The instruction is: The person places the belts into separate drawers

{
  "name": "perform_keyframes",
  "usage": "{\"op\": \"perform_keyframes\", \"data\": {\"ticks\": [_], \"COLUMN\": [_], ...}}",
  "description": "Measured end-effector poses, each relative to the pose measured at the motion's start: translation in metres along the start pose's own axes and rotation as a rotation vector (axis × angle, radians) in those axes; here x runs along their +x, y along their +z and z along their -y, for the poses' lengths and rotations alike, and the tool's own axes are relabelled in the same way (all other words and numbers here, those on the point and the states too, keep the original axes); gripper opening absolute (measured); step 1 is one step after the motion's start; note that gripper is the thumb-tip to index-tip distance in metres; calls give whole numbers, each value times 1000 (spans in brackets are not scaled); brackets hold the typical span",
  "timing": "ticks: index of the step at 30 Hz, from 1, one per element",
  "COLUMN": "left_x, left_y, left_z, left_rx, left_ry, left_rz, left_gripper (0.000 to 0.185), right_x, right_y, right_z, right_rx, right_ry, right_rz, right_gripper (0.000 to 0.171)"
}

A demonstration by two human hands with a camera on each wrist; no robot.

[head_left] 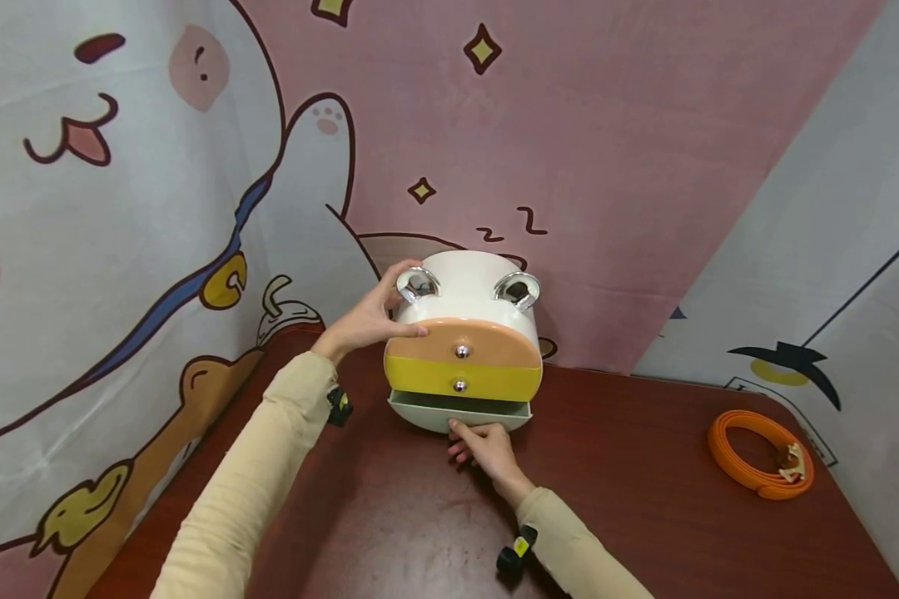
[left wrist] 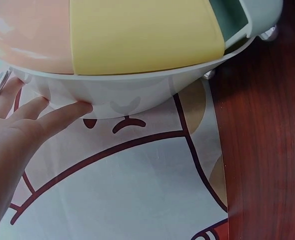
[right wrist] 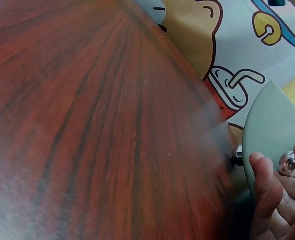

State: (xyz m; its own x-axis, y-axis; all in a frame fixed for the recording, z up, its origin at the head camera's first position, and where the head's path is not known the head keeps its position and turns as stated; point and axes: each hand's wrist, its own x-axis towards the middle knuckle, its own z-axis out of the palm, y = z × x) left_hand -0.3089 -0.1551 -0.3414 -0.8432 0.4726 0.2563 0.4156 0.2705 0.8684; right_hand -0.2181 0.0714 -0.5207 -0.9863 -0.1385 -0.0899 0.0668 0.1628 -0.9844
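Drawer unit [head_left: 468, 287] stands in front of printed Zs [head_left: 528, 221].

Right hand [right wrist: 278, 204] at lower right pinching a silver knob [right wrist: 288, 165] on a pale green drawer front [right wrist: 271, 122], red-brown wooden table [right wrist: 97, 125] filling the left, cartoon-printed cloth [right wrist: 237, 40] behind.

The white cabinet [head_left: 468, 287] stands upright on the table [head_left: 622, 466]; its green bottom drawer [head_left: 427, 414] is open, both upper drawers [head_left: 419, 376] are closed.
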Motion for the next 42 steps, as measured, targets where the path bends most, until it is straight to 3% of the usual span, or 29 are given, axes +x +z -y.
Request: {"op": "perform_keyframes", "data": {"ticks": [5,13,30,42], "left_x": [-1,0,0,1], "left_y": [0,0,0,0], "left_z": [-5,4,3,4], "left_rx": [-8,17,-1,-47], "left_ry": [-20,-16,-5,-25], "left_rz": [9,-7,-5,10], "left_gripper": [102,103,101,100], "right_x": [-4,-7,-22,-32], "right_y": [1,2,4,1], "right_z": [-1,-4,-12,-11], "right_rx": [24,74,168,166], "right_ry": [15,50,79,79], "right_rz": [18,21,41,55], "right_gripper": [47,51,46,45]}}
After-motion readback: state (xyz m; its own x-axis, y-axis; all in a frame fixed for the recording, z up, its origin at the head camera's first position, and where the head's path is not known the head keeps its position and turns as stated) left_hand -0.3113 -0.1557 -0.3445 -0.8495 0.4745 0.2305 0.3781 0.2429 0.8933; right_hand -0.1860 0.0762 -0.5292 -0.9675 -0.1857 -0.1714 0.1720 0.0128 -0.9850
